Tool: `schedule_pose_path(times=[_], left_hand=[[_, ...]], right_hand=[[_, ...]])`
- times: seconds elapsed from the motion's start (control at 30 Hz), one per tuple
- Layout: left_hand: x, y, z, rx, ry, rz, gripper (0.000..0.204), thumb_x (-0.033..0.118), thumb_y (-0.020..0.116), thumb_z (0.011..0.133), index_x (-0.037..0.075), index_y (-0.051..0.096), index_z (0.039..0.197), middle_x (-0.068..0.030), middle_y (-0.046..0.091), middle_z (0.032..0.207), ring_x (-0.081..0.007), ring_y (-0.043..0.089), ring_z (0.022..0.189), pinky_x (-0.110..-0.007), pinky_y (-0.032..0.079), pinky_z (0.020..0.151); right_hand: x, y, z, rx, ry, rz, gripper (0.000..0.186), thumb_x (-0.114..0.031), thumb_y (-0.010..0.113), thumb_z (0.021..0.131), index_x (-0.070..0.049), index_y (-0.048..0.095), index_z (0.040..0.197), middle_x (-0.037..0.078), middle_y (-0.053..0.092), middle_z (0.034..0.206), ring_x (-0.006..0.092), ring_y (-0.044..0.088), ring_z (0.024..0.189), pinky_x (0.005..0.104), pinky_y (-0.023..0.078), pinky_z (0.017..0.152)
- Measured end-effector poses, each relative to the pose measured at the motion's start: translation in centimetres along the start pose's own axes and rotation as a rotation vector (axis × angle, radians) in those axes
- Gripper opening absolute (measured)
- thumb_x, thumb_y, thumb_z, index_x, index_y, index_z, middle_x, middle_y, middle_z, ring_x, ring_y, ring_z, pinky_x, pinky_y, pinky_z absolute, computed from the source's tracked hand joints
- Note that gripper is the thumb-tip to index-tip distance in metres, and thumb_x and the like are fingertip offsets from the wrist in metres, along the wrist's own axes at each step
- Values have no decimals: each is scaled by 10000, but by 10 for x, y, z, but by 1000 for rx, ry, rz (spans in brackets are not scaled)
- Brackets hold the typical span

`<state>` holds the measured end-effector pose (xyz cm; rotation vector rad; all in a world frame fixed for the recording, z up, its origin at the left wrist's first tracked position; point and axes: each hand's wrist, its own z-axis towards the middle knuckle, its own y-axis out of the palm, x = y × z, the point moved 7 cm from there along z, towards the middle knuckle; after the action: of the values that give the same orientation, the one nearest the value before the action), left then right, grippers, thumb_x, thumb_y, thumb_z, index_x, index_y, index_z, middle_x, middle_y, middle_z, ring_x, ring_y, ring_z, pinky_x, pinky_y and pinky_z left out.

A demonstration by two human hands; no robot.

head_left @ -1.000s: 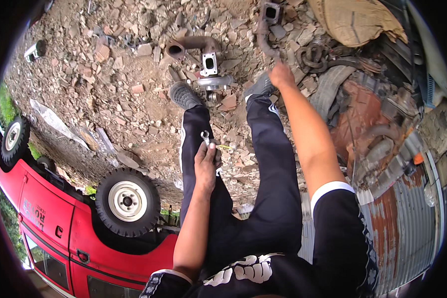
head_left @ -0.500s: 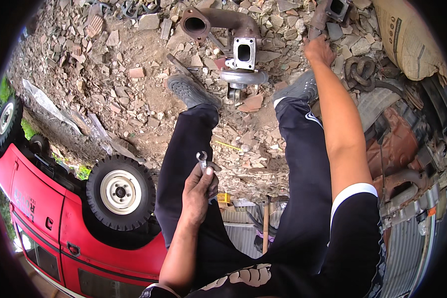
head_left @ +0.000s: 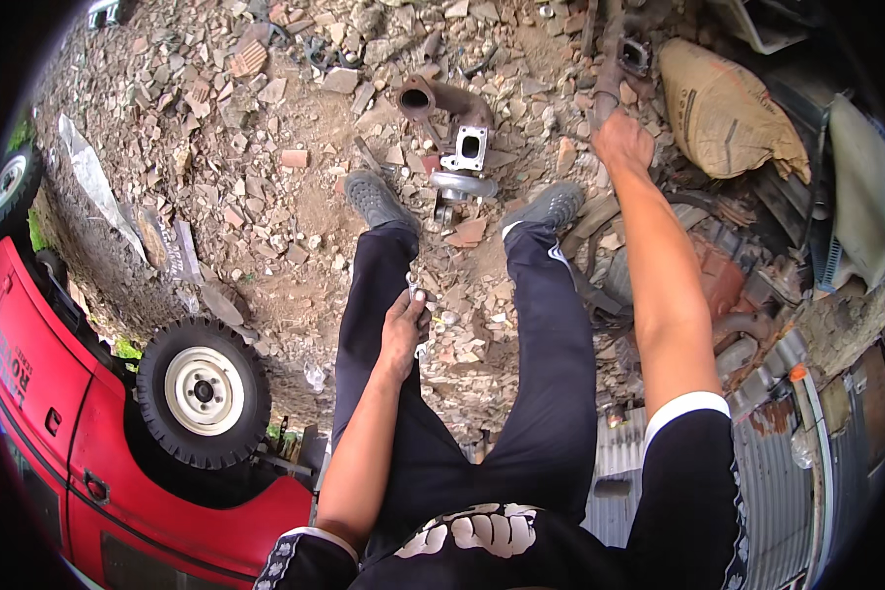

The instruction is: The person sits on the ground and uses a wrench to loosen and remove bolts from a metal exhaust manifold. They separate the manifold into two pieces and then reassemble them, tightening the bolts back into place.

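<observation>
My left hand (head_left: 403, 329) is closed around a small open-end wrench (head_left: 413, 284), held over my left thigh with its jaw end showing past the thumb. My right arm is stretched out to the far right, and the right hand (head_left: 623, 144) grips the near end of a rusty metal pipe (head_left: 608, 81). A square flange (head_left: 635, 57) with an opening sits on that pipe's side. Between my feet and just beyond them, a turbocharger (head_left: 462, 184) rests on the ground. A pale square flange (head_left: 470, 147) and a rusty curved pipe (head_left: 462, 99) stand above it.
Broken stone and tile (head_left: 265, 147) cover the ground. A brown paper sack (head_left: 728, 103) lies at the far right, above a heap of rusty metal parts (head_left: 723, 280). At the left stands a red vehicle (head_left: 49, 393) with a black tyre (head_left: 204, 391). Corrugated sheet metal (head_left: 777, 482) lies lower right.
The view has shifted, so the turbocharger looks smaller and lower, and more of the sack shows. My right hand still grips the rusty pipe; my left keeps the wrench.
</observation>
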<state>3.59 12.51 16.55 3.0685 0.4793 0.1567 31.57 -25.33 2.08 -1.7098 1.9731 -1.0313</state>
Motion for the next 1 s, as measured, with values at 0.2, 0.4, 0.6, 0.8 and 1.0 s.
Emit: schedule_pose_path(times=[0.2,0.4,0.6,0.8,1.0], left_hand=[[-7,-19,-29,2,81,-177,255,359,549,1060,112,577,1002,74,354,661,-47,309,536,-215,266,490],[-2,-22,-71,-18,82,-418,274,381,649,998,113,592,996,53,418,607,-60,315,439,-224,247,420],[-22,-23,-71,219,180,-564,344,362,747,930,51,636,1027,-105,734,963,-34,296,395,-220,225,384],[-11,-39,-67,388,187,-634,705,660,576,945,31,638,1257,-84,715,1114,-51,378,517,-230,282,469],[-7,-48,-36,31,236,-391,768,659,610,928,-10,631,1305,-120,713,1147,-197,683,982,-332,538,894]], right_hand=[[23,-162,-85,8,-251,-101,407,-298,689,832,20,699,1086,283,713,1087,417,688,1065,490,543,926],[34,-232,-205,-180,-394,228,551,-417,777,793,33,702,1101,275,726,943,402,719,913,481,544,852],[30,-272,-323,-452,-643,308,529,-417,803,745,29,721,1018,240,721,858,346,721,799,453,534,772],[9,-287,-388,-757,-806,430,581,-426,810,696,65,696,984,156,654,715,254,624,670,389,495,688],[-13,-298,-406,-1026,-585,524,602,-407,801,649,67,687,1001,95,670,777,168,622,694,316,497,668]])
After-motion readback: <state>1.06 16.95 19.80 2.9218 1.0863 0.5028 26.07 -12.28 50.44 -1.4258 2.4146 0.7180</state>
